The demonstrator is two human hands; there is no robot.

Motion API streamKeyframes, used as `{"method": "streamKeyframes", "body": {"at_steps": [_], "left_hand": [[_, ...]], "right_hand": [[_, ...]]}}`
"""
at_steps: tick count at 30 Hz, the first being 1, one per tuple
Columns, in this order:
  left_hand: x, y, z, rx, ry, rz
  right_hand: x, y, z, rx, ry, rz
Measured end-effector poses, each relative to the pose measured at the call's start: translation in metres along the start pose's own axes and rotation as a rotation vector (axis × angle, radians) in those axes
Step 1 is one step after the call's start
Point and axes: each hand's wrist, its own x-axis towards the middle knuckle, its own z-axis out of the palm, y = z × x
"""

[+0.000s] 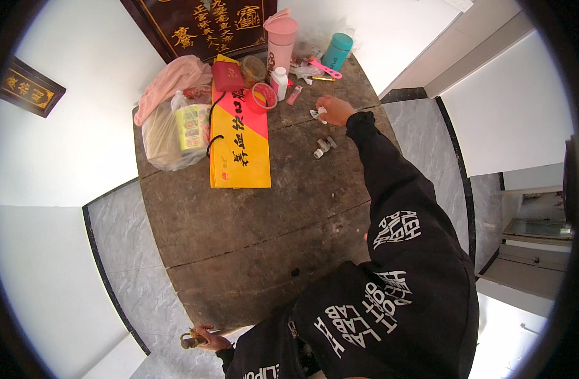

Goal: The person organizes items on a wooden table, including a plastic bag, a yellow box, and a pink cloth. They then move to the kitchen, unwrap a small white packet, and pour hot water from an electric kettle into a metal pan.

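My right hand [336, 110] reaches over the far right of a dark wooden table [270, 227], its fingers closed on a small crumpled white wrapper [319, 114]. Just below it on the tabletop lies a small metal fitting with a whitish end [324, 147]. At the near left corner of the table, my left hand [209, 337] grips a brown stick-like handle [191, 341] with a yellowish binding; what the rest of it is cannot be told. Left of the right hand lie a pink lighter [294, 94] and a white bottle [279, 83].
Along the far side stand a pink tumbler [281, 42], a teal flask [338, 51], a red tape roll [262, 98] and a pink brush [325, 68]. A yellow paper bag [242, 161] lies beside a clear plastic bag [161, 137] and a pink cloth [171, 83].
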Motion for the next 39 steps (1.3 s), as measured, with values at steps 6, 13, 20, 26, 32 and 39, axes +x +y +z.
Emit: {"method": "streamKeyframes", "body": {"at_steps": [6, 13, 20, 26, 32, 39], "left_hand": [[0.005, -0.013, -0.005, 0.01, -0.042, 0.04], [0.003, -0.004, -0.004, 0.087, -0.061, 0.107], [0.005, -0.011, -0.005, 0.003, -0.056, 0.063], [0.003, -0.005, -0.002, -0.082, -0.063, 0.068], [0.001, -0.001, -0.003, -0.086, -0.074, 0.084], [-0.003, -0.003, -0.008, -0.03, -0.072, 0.095]], "right_hand": [[-0.018, -0.016, -0.015, -0.053, -0.001, 0.156], [-0.029, -0.002, -0.006, -0.007, -0.074, 0.233], [-0.051, -0.028, -0.017, 0.117, -0.032, 0.227], [-0.08, -0.054, -0.01, 0.036, -0.215, 0.001], [-0.084, -0.055, 0.012, -0.112, -0.182, 0.022], [-0.087, -0.07, 0.007, 0.154, -0.123, 0.048]]}}
